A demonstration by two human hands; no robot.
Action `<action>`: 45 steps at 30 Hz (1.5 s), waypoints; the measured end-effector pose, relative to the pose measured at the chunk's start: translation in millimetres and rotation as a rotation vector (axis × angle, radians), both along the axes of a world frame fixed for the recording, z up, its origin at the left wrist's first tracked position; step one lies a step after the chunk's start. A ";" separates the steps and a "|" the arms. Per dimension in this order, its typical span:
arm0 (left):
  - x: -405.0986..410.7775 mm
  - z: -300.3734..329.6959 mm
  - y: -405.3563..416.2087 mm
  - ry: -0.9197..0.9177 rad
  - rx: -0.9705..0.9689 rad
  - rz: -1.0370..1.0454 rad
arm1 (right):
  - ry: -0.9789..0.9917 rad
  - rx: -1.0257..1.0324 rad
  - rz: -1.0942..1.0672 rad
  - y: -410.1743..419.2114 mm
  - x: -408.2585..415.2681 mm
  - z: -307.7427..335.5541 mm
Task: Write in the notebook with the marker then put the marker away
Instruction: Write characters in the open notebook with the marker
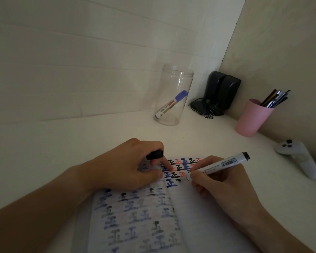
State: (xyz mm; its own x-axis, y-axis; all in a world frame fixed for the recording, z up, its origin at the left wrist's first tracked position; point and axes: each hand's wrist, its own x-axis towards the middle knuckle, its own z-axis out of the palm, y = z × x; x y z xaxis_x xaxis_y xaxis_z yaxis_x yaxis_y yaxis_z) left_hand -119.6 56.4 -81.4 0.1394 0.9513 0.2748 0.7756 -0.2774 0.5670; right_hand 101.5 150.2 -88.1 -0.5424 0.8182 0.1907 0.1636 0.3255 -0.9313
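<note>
The right hand (224, 185) pinches the marker (217, 166) on the notebook (199, 216), writing; the left hand (128, 165) grips its cap (155, 154). Putting away is left.

Showing 正 tally chars in rows, black, blue & red, on notebook (173, 172) right page top edge; bleeding through faint on left page. Carrying barcode, digits unreadable, on marker (221, 164). Blue marker (171, 104) label too small to read.

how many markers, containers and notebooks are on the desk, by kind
markers: 2 (blue-capped marker in the clear jar, black marker in the right hand)
containers: 2 (clear jar, pink cup)
notebooks: 1 (notebook)
total: 5
</note>
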 end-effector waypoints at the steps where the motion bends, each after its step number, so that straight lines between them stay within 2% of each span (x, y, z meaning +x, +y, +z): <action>1: 0.1 -0.1 -0.1 -0.004 0.003 -0.002 | -0.013 0.010 -0.003 -0.2 -0.2 0.2; 16: -0.1 -0.7 0.4 0.019 0.015 0.015 | -0.032 0.015 -0.040 2.3 0.7 -2.2; 20: 0.2 0.0 -0.2 0.015 0.014 0.010 | 0.006 0.003 0.006 -0.3 2.1 0.6; 36: -1.6 -1.8 1.3 0.021 0.027 0.021 | -0.043 0.034 0.076 -5.8 1.8 4.6; 45: -2.3 -3.4 2.1 0.051 0.053 0.016 | -0.081 0.079 -0.065 3.0 1.8 -1.8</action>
